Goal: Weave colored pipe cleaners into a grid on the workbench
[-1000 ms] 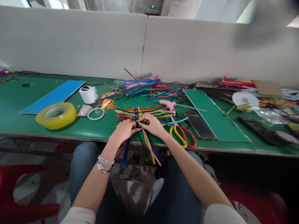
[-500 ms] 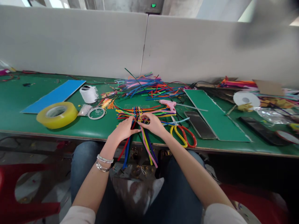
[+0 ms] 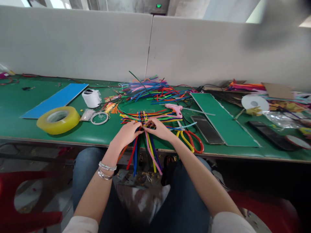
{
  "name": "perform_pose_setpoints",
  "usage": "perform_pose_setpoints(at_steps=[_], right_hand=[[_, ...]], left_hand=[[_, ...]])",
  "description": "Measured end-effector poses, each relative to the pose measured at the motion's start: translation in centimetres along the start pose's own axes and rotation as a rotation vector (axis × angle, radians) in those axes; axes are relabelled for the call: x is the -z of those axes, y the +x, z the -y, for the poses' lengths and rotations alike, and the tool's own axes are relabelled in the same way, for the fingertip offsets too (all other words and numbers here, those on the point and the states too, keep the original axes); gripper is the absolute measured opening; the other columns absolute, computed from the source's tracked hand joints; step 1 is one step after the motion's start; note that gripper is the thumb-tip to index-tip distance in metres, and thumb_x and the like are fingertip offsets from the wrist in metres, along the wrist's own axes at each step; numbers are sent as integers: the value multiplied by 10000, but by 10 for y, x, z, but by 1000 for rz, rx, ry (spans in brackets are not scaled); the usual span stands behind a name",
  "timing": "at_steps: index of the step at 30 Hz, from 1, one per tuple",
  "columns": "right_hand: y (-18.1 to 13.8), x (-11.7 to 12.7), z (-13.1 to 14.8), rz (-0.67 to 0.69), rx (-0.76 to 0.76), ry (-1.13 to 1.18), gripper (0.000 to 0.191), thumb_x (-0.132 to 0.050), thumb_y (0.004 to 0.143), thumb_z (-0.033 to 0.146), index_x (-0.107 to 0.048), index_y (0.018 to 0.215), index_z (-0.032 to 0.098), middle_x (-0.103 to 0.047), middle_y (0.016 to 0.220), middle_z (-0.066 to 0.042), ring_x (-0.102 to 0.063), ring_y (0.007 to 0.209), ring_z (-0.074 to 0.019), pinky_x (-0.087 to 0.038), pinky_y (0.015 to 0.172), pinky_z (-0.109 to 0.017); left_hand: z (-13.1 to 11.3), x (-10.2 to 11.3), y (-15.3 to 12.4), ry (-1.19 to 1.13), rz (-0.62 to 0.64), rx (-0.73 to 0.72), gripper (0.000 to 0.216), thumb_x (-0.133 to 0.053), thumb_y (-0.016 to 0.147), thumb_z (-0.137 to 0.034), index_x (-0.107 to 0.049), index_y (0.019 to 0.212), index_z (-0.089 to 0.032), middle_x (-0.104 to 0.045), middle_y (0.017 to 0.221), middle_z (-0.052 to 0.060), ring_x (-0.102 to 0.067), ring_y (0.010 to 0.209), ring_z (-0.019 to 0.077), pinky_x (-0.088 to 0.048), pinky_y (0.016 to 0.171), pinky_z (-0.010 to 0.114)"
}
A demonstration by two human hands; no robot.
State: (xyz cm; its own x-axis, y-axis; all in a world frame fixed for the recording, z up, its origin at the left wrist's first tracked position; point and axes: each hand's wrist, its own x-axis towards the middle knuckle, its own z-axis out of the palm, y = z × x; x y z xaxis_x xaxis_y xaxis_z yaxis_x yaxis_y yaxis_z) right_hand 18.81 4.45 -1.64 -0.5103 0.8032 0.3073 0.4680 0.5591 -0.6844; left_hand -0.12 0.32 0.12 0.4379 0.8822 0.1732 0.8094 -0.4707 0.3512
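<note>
A small woven piece of coloured pipe cleaners (image 3: 143, 116) lies near the table's front edge, its strands sticking out to both sides. Several loose ends, among them a pink strand (image 3: 151, 152), a yellow one and blue ones, hang over the edge. My left hand (image 3: 130, 131) is closed at the weave's near side, thumb and fingers pinching strands there. Right beside it my right hand (image 3: 156, 128) pinches at the top of the pink strand. The fingertips of both hands nearly meet and partly hide the crossing strands.
Behind the weave lies a pile of pipe cleaners (image 3: 148, 89). To the right are a pink glue gun (image 3: 174, 109), scissors (image 3: 191, 142), a phone (image 3: 207, 130) and a green board (image 3: 225, 124). A yellow tape roll (image 3: 58, 120), white thread (image 3: 91, 98) and blue board (image 3: 54, 102) are left.
My left hand has shifted slightly, its thumb drawing in toward the fingers. The hanging red and blue strands have swung a little right, and an orange strand now shows below the left hand.
</note>
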Motion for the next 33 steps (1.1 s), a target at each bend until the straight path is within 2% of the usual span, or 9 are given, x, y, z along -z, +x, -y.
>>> perform_pose_setpoints(at_steps=[3, 7, 11, 14, 21, 24, 29, 33], right_hand=[[2, -6, -5, -34, 1, -54, 228, -625, 734, 367, -538, 846, 189, -577, 845, -23, -545, 780, -161, -431, 711, -298], [4, -9, -9, -27, -6, -91, 224, -639, 720, 352, -542, 842, 192, -577, 845, -27, -540, 787, -170, -427, 710, -308], [4, -7, -9, 10, -20, -47, 233, -645, 718, 333, -539, 865, 186, -585, 866, -34, -546, 796, -168, -431, 725, -311], [4, -5, -8, 17, -38, -8, 243, -660, 706, 306, -529, 870, 183, -592, 878, -34, -552, 805, -165, -435, 742, -311], [4, -6, -8, -3, -78, -16, 276, -679, 684, 303, -513, 869, 182, -581, 858, -27, -539, 785, -168, -438, 724, -318], [4, -6, -7, 1, -85, -13, 263, -676, 684, 283, -513, 864, 182, -583, 862, -27, -538, 787, -168, -437, 725, -317], [4, -6, -6, 11, -80, 9, 233, -671, 672, 213, -504, 831, 182, -588, 840, -22, -551, 784, -166, -438, 742, -319], [5, -6, -8, 15, -98, 32, 255, -669, 668, 202, -484, 843, 187, -594, 851, -21, -558, 795, -165, -441, 748, -323]], left_hand=[[0, -1, 1, -24, -23, 46, 185, -537, 837, -324, -530, 963, -188, -562, 941, 58, -560, 906, 215, -433, 746, 310], [0, -2, 1, -179, 11, 163, 320, -584, 790, -373, -486, 1023, -175, -588, 818, 32, -579, 766, 199, -429, 623, 282], [0, -3, 2, -305, 25, 196, 225, -497, 840, -337, -488, 1001, -181, -616, 848, 38, -592, 738, 175, -432, 615, 264], [-4, -6, 6, -220, -35, 197, 164, -435, 874, -289, -478, 991, -182, -628, 831, 45, -603, 757, 185, -431, 636, 271], [-7, -18, 15, 57, -120, 178, 172, -376, 917, -314, -460, 960, -171, -622, 890, 85, -610, 862, 212, -439, 693, 284], [-7, -19, 16, 123, -114, 145, 176, -383, 914, -322, -458, 975, -174, -617, 895, 76, -605, 872, 206, -440, 706, 280], [-10, -18, 15, 303, -90, 110, 228, -378, 909, -339, -478, 1036, -178, -587, 1049, 113, -568, 982, 249, -424, 781, 335], [-10, -20, 15, 276, -95, 111, 240, -385, 905, -355, -485, 1032, -177, -568, 1065, 121, -542, 1008, 252, -410, 801, 346]])
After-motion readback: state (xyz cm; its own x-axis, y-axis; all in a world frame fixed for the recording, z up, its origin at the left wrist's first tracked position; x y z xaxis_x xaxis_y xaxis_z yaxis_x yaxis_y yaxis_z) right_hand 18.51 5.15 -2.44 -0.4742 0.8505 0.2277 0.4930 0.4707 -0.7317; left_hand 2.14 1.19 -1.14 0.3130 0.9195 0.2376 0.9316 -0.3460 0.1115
